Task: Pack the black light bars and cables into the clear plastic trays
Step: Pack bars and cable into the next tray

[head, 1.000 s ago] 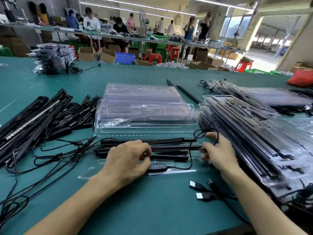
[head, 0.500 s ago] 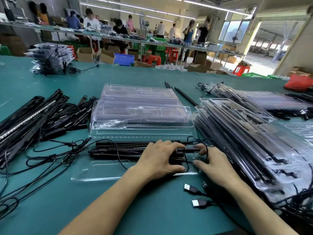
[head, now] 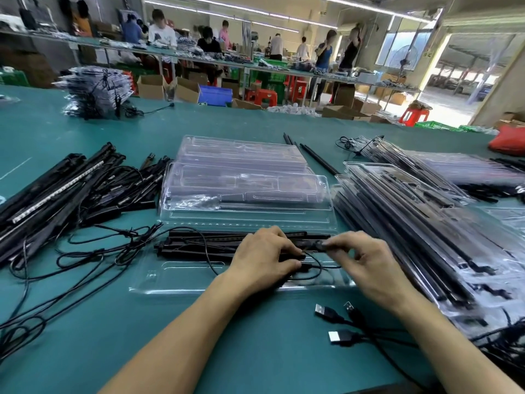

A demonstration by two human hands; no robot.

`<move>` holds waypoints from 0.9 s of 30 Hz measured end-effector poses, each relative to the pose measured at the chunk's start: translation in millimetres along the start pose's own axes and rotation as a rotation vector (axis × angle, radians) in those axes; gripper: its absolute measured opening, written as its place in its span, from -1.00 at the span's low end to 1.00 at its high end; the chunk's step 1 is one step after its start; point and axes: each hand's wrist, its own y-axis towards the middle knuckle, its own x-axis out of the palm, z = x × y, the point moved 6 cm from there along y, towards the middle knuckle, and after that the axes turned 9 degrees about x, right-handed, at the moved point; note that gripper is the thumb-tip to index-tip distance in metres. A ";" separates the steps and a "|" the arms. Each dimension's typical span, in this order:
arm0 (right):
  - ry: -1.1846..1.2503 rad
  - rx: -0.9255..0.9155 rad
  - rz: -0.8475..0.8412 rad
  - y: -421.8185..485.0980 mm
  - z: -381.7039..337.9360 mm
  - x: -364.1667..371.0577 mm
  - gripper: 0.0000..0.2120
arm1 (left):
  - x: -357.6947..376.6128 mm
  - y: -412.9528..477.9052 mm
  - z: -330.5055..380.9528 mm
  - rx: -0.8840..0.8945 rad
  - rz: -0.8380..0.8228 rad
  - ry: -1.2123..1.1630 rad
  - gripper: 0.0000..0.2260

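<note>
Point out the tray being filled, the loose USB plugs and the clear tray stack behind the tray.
tray being filled [head: 176,275], head view: bare left floor.
USB plugs [head: 334,336], head view: nearest plug's metal end.
clear tray stack [head: 241,155], head view: top tray's surface.

Occluded, blurred, cropped bits
left hand [head: 264,257] covers light bars' [head: 199,245] middle; packed trays [head: 426,223] blurred, cropped at right edge.

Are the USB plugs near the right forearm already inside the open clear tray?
No, the USB plugs lie on the green table, nearer the camera than the clear tray and outside its front rim.
</note>
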 end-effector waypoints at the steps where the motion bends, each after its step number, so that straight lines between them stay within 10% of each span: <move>1: -0.083 -0.003 -0.087 -1.9 0.5 6.5 -0.85 | -0.7 0.0 -0.8 -0.013 0.018 -0.001 -0.75; 4: -0.364 0.042 -0.317 -11.0 5.3 21.0 -0.87 | -2.0 -0.9 -3.4 -0.051 0.059 -0.019 -0.76; 10: -0.624 0.211 -0.243 -13.6 5.5 12.6 -0.82 | -2.5 -2.9 -2.7 -0.038 0.081 -0.027 -0.67; 16: -0.554 0.346 -0.195 -8.7 16.9 14.7 -0.40 | -3.7 -5.3 6.4 0.039 0.092 0.039 -0.73; 27: -0.150 0.177 -0.235 -4.9 12.8 25.9 -0.75 | 2.9 -14.3 19.4 0.200 -0.022 0.186 -0.73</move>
